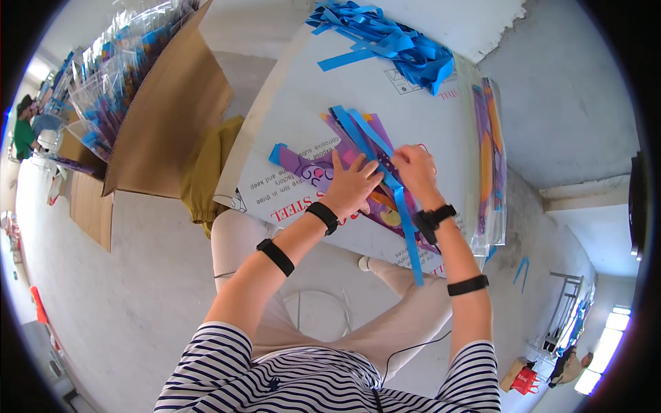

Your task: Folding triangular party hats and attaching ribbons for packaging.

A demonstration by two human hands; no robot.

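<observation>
A bundle of flat purple printed pieces (296,160), with some orange and yellow parts, lies on a white printed board (275,113) in front of me. Across it runs a long blue ribbon (409,234), its lower end hanging over the board's near edge. My left hand (350,186) rests on the bundle with its fingers spread, pressing it down beside the ribbon. Just to the right, the fingers of my right hand (416,172) are pinched together on a blue ribbon (372,131) above the bundle. The fingertips of that hand are partly hidden.
Loose blue ribbons (399,45) are heaped at the board's far edge. Clear bags of purple and orange pieces (487,151) lie along its right side. On the left stand a cardboard box (165,113) with filled plastic bags (113,76) and an olive cloth (210,172).
</observation>
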